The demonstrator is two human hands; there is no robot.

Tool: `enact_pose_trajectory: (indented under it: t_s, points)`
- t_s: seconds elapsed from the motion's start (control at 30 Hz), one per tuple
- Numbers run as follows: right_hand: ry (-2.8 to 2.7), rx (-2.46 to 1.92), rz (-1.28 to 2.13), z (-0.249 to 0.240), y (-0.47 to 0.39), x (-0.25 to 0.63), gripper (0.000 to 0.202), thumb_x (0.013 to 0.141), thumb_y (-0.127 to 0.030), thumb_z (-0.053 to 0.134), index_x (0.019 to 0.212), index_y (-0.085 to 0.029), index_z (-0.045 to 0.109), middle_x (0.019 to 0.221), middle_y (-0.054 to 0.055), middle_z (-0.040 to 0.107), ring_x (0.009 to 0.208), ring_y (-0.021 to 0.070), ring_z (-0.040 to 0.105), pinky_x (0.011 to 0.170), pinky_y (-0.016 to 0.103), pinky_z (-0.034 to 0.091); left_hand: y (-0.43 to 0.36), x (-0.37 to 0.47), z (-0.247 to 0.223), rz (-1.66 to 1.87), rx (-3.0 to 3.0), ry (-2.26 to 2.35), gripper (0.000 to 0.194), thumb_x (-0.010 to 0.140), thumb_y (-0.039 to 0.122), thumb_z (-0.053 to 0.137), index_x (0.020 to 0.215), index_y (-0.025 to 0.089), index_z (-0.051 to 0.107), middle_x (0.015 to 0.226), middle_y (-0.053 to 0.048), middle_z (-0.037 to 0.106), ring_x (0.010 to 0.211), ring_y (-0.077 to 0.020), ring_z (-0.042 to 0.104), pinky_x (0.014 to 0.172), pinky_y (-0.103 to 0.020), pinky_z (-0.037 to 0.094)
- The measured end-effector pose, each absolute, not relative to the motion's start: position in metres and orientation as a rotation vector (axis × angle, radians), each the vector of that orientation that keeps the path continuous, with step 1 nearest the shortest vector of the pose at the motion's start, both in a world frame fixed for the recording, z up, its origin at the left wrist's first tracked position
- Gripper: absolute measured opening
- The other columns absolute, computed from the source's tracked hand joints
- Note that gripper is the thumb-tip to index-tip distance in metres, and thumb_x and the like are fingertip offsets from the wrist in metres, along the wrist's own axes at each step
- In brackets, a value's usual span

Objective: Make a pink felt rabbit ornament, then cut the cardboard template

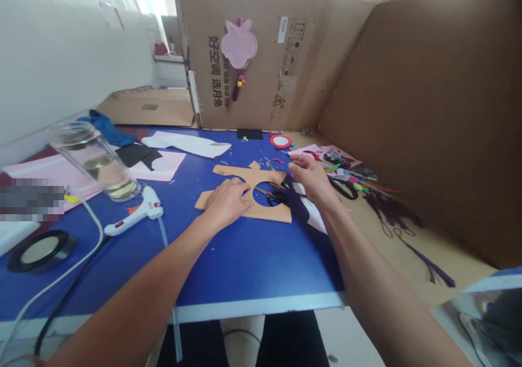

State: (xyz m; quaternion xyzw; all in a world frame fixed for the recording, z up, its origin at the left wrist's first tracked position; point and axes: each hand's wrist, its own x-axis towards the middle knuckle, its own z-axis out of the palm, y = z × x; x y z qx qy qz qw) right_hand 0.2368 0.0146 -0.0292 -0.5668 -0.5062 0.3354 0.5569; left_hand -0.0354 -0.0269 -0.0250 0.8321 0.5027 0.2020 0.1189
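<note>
On the blue table lies a flat brown cardboard piece (265, 211) with round cut-outs. My left hand (228, 201) bears down on its left part, with fingers and thumb curled at a cut-out's edge. Black-handled scissors (278, 197) rest in the right cut-out, blades pointing left. Just beyond the cardboard's right end hovers my right hand (310, 176), its fingers stretched leftward and slightly apart from the thumb, with nothing visible in it. White paper scraps (314, 215) lie under my right wrist. A red-rimmed round piece (281, 141) sits farther back.
A white glue gun (138, 211), a glass of pale liquid (108, 174) and a roll of black tape (42, 250) stand on the left. Craft bits and purple tassels (428, 258) crowd the right. Tall cardboard walls (428, 111) enclose the back and right.
</note>
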Motion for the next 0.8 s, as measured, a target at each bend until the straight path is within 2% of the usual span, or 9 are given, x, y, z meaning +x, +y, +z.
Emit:
enact_pose_trajectory:
  t_s: [0.17, 0.3, 0.4, 0.5, 0.6, 0.7, 0.8]
  points:
    - [-1.224, -1.362, 0.782, -0.037, 0.025, 0.236, 0.054, 0.073, -0.044, 0.079, 0.12, -0.017, 0.076, 0.122, 0.014, 0.076, 0.109, 0.0266, 0.071, 0.092, 0.04, 0.06, -0.026, -0.036, -0.026, 0.602, 2.429, 1.45, 0.03, 0.089, 0.029, 0.078, 0.118, 0.023, 0.084, 0.127, -0.014, 0.077, 0.122, -0.0392, 0.069, 0.105, -0.051, 0.056]
    - [-1.306, -1.441, 0.644, -0.041, 0.03, 0.233, 0.044, 0.074, -0.039, 0.078, 0.112, -0.017, 0.079, 0.111, 0.012, 0.08, 0.105, 0.0278, 0.072, 0.094, 0.043, 0.06, -0.025, -0.036, -0.027, 0.583, 2.453, 1.441, 0.03, 0.09, 0.03, 0.077, 0.118, 0.023, 0.083, 0.128, -0.014, 0.076, 0.122, -0.0391, 0.069, 0.106, -0.051, 0.055]
    - [-1.322, -1.474, 0.607, -0.042, 0.031, 0.234, 0.042, 0.074, -0.037, 0.077, 0.11, -0.017, 0.08, 0.103, 0.009, 0.08, 0.094, 0.0253, 0.073, 0.09, 0.042, 0.061, -0.025, -0.036, -0.027, 0.581, 2.465, 1.423, 0.03, 0.091, 0.03, 0.077, 0.119, 0.023, 0.083, 0.128, -0.014, 0.076, 0.123, -0.039, 0.068, 0.108, -0.051, 0.054]
    - [-1.266, -1.429, 0.635, -0.039, 0.03, 0.233, 0.043, 0.072, -0.036, 0.078, 0.111, -0.016, 0.078, 0.105, 0.008, 0.08, 0.084, 0.0208, 0.071, 0.083, 0.038, 0.061, -0.025, -0.036, -0.028, 0.585, 2.464, 1.43, 0.031, 0.091, 0.029, 0.078, 0.12, 0.021, 0.083, 0.128, -0.015, 0.076, 0.123, -0.0393, 0.069, 0.106, -0.05, 0.055]
    - [-1.165, -1.303, 0.787, -0.035, 0.025, 0.227, 0.05, 0.068, -0.035, 0.081, 0.115, -0.017, 0.076, 0.107, 0.007, 0.079, 0.079, 0.0178, 0.071, 0.074, 0.032, 0.06, -0.025, -0.035, -0.028, 0.588, 2.478, 1.428, 0.029, 0.09, 0.028, 0.078, 0.117, 0.022, 0.084, 0.125, -0.015, 0.076, 0.122, -0.0383, 0.069, 0.106, -0.049, 0.055]
    - [-1.125, -1.214, 0.967, -0.03, 0.017, 0.216, 0.059, 0.065, -0.038, 0.088, 0.12, -0.021, 0.074, 0.098, 0.003, 0.078, 0.078, 0.0181, 0.073, 0.065, 0.028, 0.06, -0.025, -0.036, -0.029, 0.595, 2.476, 1.423, 0.029, 0.09, 0.029, 0.077, 0.118, 0.023, 0.084, 0.124, -0.014, 0.076, 0.123, -0.0373, 0.069, 0.107, -0.048, 0.055]
    - [-1.18, -1.21, 1.079, -0.025, 0.008, 0.207, 0.05, 0.064, -0.046, 0.092, 0.105, -0.021, 0.076, 0.093, 0.004, 0.079, 0.074, 0.0182, 0.074, 0.062, 0.027, 0.06, -0.025, -0.036, -0.03, 0.609, 2.457, 1.433, 0.028, 0.091, 0.029, 0.076, 0.118, 0.023, 0.083, 0.123, -0.013, 0.076, 0.12, -0.0367, 0.07, 0.106, -0.048, 0.055]
